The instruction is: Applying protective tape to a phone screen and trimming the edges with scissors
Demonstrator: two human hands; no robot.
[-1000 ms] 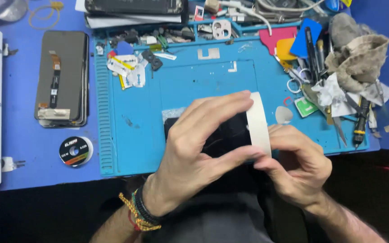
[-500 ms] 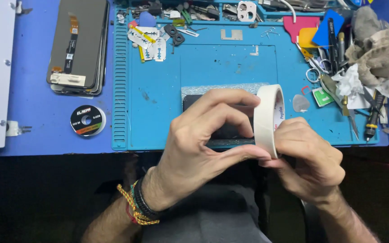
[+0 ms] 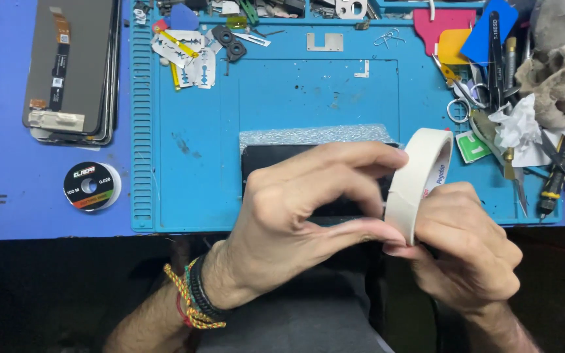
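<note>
A: Masking tape roll [image 3: 420, 180], cream, stands on edge at the front of the blue work mat [image 3: 282, 98], just right of centre, its round face turned right and its axis running left to right.

B: Surroundings, left first?

A: Stacked phone screens [image 3: 70, 72], then a small wire spool [image 3: 91, 186]. Razor blades [image 3: 188, 55] at the mat's upper left. Far right: scissors [image 3: 459, 108], screwdrivers [image 3: 554, 180], crumpled cloth [image 3: 560, 72].

B: Hands?

A: Left hand [image 3: 302, 209] pinches the roll's near rim, thumb and fingers pressed together on it. Right hand [image 3: 465, 242] wraps the roll's lower right side, fingers curled.

B: Hidden?

A: A dark phone [image 3: 263, 163] lies on the mat behind the left hand, mostly covered. Bubble wrap [image 3: 315, 135] peeks out beyond it. Roll's lower part unseen.
</note>
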